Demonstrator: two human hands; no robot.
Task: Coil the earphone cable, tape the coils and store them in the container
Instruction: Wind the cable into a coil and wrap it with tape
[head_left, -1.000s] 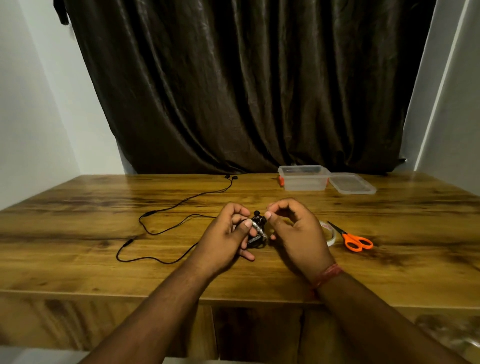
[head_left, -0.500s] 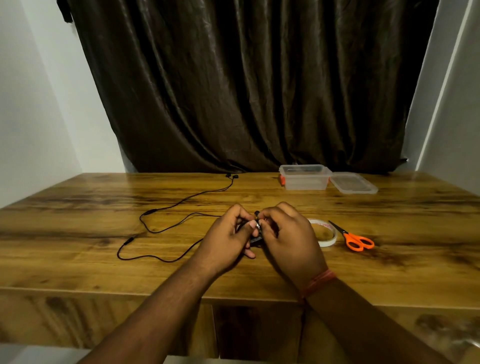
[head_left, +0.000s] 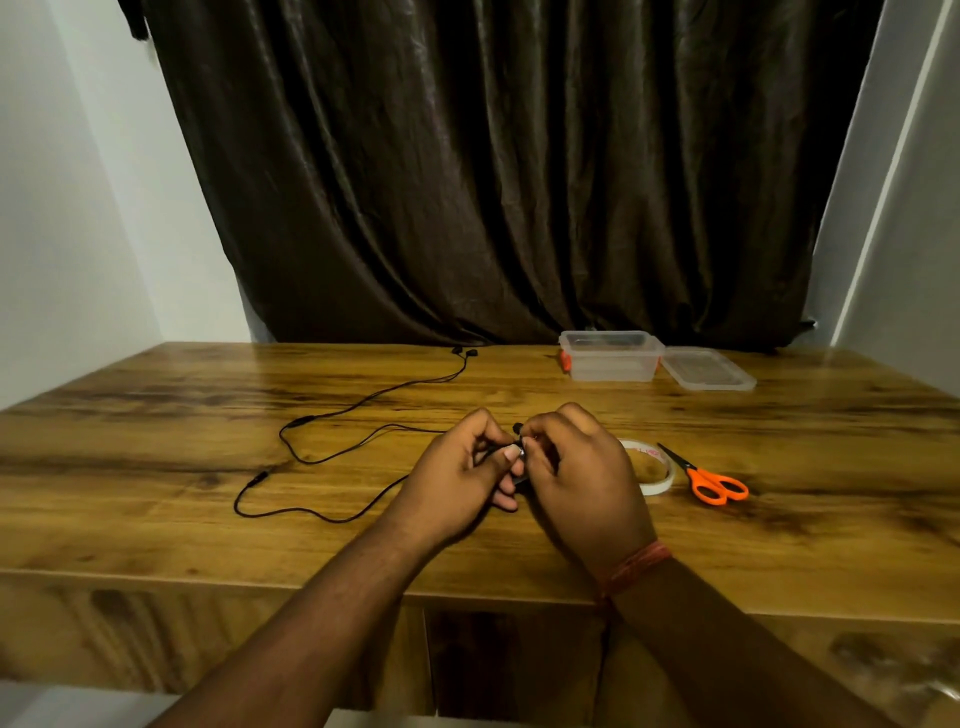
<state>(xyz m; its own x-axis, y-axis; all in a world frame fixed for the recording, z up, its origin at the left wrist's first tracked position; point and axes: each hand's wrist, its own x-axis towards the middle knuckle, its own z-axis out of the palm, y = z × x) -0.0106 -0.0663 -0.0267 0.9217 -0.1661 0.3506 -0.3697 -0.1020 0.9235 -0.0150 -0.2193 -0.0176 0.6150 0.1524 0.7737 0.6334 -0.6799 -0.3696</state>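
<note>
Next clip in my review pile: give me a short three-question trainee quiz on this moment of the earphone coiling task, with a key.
1. True or false: the lid is on the container.
2. Which lies nearest the right hand? A) scissors B) tape roll C) container
3. Fill in: both hands pinch a small black ____ between them.

Key:
1. False; the lid lies on the table beside the open container.
2. B.
3. Coiled earphone, held by the left hand and the right; another earphone cable lies uncoiled on the table.
</note>
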